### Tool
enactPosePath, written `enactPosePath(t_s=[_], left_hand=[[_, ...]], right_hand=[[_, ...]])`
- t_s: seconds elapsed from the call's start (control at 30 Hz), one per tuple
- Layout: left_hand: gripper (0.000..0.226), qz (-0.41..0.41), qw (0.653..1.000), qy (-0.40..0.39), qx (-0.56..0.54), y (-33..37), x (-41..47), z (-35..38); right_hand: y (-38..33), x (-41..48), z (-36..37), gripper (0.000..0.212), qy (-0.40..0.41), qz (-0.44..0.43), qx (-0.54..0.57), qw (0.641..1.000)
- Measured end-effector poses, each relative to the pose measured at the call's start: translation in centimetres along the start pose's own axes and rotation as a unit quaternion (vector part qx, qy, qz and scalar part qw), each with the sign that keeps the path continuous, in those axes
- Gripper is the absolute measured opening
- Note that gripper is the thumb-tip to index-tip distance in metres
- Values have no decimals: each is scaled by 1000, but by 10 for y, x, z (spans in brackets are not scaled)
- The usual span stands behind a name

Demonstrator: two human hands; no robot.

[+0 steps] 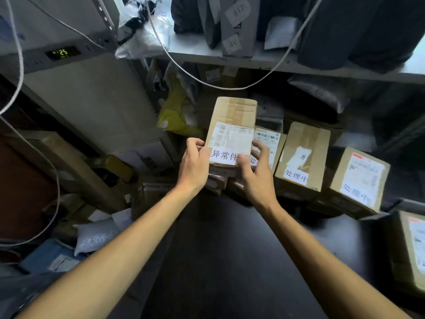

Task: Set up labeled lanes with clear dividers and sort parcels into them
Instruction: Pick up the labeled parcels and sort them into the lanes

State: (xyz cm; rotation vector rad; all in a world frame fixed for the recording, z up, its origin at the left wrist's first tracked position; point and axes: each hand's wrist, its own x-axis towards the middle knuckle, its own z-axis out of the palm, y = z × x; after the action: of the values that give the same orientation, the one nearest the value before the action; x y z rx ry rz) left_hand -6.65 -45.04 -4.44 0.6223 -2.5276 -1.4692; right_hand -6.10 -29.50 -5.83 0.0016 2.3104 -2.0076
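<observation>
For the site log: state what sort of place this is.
Probably a courier parcel storeroom: taped cardboard boxes with shipping labels and 处理中 slips, tagged grey mailer bags on a metal shelf, and a box marked 异常件 held by the left hand and right hand.

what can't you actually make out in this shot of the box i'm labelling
Head view only:
- The right hand thumb covers the end of the white label on the held box; anything after 异常件 is hidden.
- The second box behind: its lower label shows only 处, the right hand hides the rest.
- The shipping label print: too small, blurred.
- The far-right box: cut by the frame edge.
</observation>
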Motion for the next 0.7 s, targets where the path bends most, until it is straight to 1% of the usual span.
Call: enactPosePath(t_s=[0.07,0.13,0.2,0.23,0.3,0.4,0.53,0.63,0.7], left_hand=[[15,10,999,-30,-14,8,-15,3],[27,15,997,-64,-28,16,-33,6],[39,17,994,-98,-54,25,-56,11],[41,19,991,-113,-68,29,-68,14],[36,28,986,-141,-82,35,-90,20],[30,40,971,-204,-116,48,-135,33],[35,45,939,-290,-179,68,-201,59],[32,68,915,-352,-183,82,-252,85],[30,97,903,-385,-163,95,-282,104]], right_hand=[[-2,-18,-11,43,20,2,14,1000],[-5,-36,-24,45,39,2,13,999],[-8,-60,-41,44,72,-7,2,997],[-10,-74,-51,42,94,-12,-3,996],[-12,-100,-69,41,130,-15,-8,991],[-16,-149,-99,43,174,-3,-21,985],[-23,-215,-144,47,240,1,-40,970],[-27,-261,-183,47,277,8,-47,960],[-29,-289,-211,40,306,7,-41,951]])
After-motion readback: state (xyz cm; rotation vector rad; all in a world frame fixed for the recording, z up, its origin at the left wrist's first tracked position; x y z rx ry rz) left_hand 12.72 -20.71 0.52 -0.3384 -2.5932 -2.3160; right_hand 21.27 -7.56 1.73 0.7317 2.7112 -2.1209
